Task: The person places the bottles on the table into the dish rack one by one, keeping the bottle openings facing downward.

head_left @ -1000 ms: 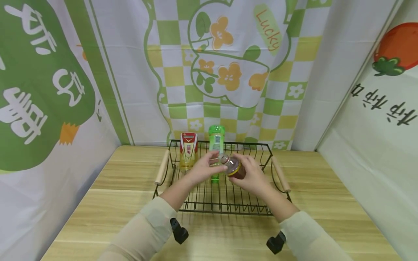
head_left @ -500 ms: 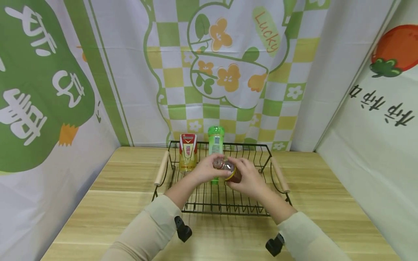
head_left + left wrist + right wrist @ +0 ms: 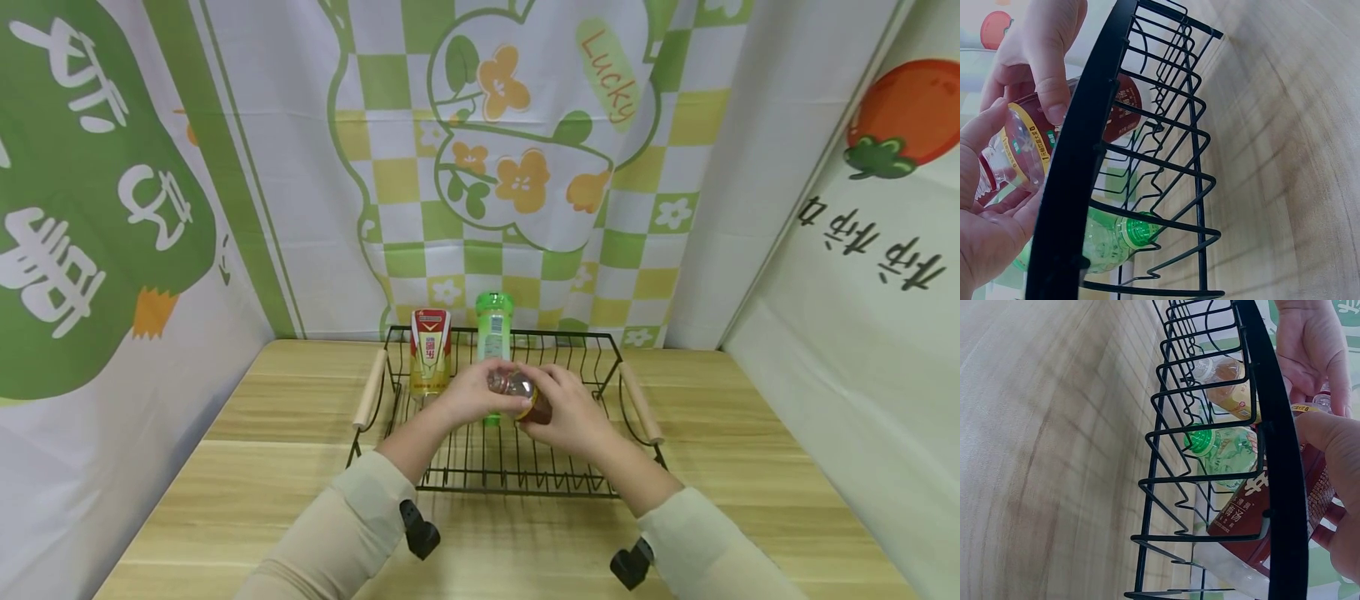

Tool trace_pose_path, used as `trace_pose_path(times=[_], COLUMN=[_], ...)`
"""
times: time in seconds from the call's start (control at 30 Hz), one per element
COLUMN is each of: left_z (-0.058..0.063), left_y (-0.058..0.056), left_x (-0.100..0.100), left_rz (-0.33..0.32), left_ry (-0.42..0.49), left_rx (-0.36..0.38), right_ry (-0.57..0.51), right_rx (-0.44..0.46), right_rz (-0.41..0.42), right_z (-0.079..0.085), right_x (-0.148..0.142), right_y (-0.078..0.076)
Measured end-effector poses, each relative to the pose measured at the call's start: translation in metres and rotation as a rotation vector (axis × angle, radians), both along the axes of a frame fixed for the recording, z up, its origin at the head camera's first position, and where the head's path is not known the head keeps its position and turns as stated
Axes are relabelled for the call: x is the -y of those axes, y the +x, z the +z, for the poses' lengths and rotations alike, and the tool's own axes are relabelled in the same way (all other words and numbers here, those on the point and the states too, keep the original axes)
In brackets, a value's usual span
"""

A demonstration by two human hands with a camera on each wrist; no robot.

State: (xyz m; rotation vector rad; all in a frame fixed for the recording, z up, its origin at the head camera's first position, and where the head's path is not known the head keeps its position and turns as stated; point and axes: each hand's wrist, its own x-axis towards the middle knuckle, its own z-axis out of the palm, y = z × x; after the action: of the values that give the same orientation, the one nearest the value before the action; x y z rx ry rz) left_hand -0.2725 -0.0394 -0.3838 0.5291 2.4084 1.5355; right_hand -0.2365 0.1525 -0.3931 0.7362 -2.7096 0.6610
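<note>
Between both hands, a bottle [image 3: 522, 387] with a clear neck and brown-red label tilts over a black wire rack [image 3: 517, 492]. My right hand [image 3: 570, 417] grips its body; the thumb lies across the label in the left wrist view. At the neck end, my left hand [image 3: 472, 396] holds it, thumb on one side and fingers curled round the other. The label [image 3: 1241, 515] shows behind the rack's bars in the right wrist view. Behind the hands, a green bottle [image 3: 494, 329] leans cap-down in the rack. Left of it a red-and-gold bottle [image 3: 431, 354] leans too, cap end low.
Wooden handles stand at the rack's left [image 3: 371, 390] and right [image 3: 641, 402] ends. The rack sits on a wood-grain table [image 3: 750, 467]. A printed curtain [image 3: 525, 250] hangs right behind it, with cloth walls on both sides.
The left hand has moved right and closed round the bottle's neck. The bottle has shifted slightly left and down, still in the right hand.
</note>
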Motion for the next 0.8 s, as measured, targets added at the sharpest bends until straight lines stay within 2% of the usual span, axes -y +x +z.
trace_pose_path(times=[0.2, 0.4, 0.57, 0.7, 0.8], left_z=[-0.006, -0.007, -0.007, -0.005, -0.002], left_y=[-0.002, -0.002, -0.002, -0.002, -0.002], left_x=[0.004, 0.009, 0.015, 0.019, 0.021], left_rz=[0.044, 0.12, 0.166, 0.236, 0.278], left_ry=[0.038, 0.105, 0.158, 0.173, 0.224], left_rx=[0.022, 0.05, 0.017, -0.013, -0.021], right_ry=[-0.025, -0.119, -0.187, -0.251, -0.308], right_rx=[0.006, 0.048, 0.066, 0.077, 0.1], right_rz=[0.001, -0.056, -0.102, -0.135, -0.164], right_z=[0.003, 0.009, 0.013, 0.012, 0.009], right_x=[-0.001, -0.007, -0.011, -0.013, -0.014], right_y=[-0.001, -0.002, -0.002, -0.001, -0.001])
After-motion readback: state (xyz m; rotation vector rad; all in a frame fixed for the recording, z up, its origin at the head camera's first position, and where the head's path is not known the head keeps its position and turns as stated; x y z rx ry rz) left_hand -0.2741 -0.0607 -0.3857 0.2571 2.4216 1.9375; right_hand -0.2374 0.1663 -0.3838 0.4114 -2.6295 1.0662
